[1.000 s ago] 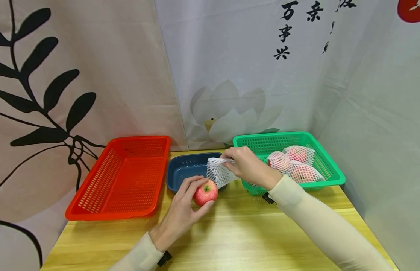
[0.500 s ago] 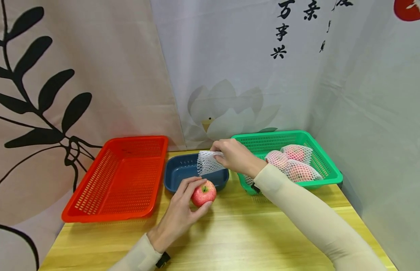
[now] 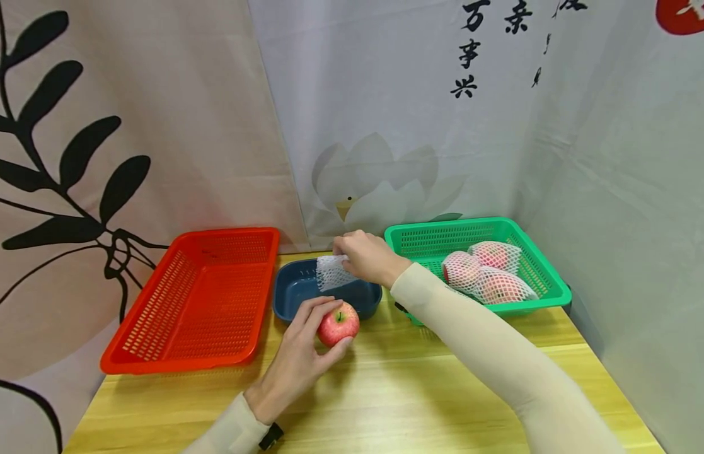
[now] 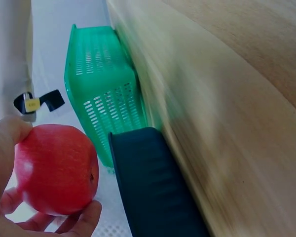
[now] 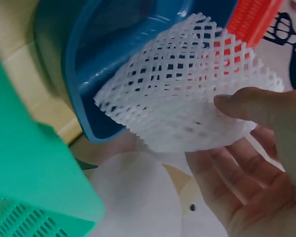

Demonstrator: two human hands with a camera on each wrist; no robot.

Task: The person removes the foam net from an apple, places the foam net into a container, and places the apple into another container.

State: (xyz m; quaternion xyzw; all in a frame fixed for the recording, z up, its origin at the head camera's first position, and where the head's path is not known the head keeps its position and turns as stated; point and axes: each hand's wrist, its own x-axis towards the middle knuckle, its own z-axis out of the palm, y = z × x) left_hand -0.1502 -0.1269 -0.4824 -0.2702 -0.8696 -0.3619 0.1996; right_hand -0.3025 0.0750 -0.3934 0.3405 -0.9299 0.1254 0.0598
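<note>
A bare red apple [image 3: 338, 324] is gripped between the thumb and fingers of my left hand [image 3: 297, 353], in front of the blue basin [image 3: 292, 296]. The left wrist view shows the apple [image 4: 56, 168] close up, raised off the table, with fingers curled beneath it. Over the basin, my right hand [image 3: 367, 257] pinches a white foam net sleeve [image 3: 331, 272]. In the right wrist view the foam net [image 5: 187, 94] hangs flattened and empty from thumb and fingers, above the basin [image 5: 108, 64].
A red basket [image 3: 215, 296] stands at the left. At the right, a green basket [image 3: 533, 258] holds several net-wrapped apples [image 3: 499, 287]. The wooden table [image 3: 420, 391] extends in front, and a printed curtain [image 3: 215, 126] hangs behind.
My right hand has carried the foam net leftward, away from the apple and over the blue basin. The left hand keeps its grip on the apple and has barely moved.
</note>
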